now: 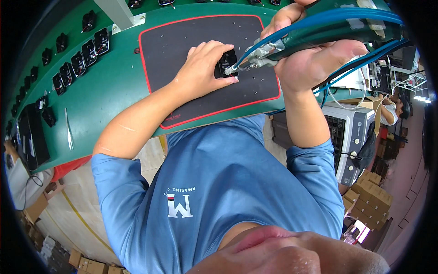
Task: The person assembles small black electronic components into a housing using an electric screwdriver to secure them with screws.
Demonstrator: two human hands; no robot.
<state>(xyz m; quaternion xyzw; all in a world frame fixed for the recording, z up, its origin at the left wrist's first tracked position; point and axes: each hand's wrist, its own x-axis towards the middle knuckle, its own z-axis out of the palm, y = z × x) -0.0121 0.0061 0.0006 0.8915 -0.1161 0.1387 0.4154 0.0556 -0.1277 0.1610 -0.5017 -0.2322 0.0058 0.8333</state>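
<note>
Passable over the far left corner of the black mat (169,59), but barred across its right edge by the green tool (319,37) and blue hoses (337,16), at its left edge by the left forearm (145,108).

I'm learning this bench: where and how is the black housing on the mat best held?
Probably pinch the black housing by its near and far edges, from the left, like the left hand: it is small enough to span, and the green screwdriver crowds the right.

table (109,98) smooth, I catch a faint sheen | mat (173,59) matt, cloth-like | tool (315,42) glossy, nose (263,51) bare metal | hoses (328,17) shiny plastic | part (226,58) dark plastic | tweezers (69,130) bright metal from here | shirt (228,157) matt cloth | boxes (372,198) cardboard
</note>
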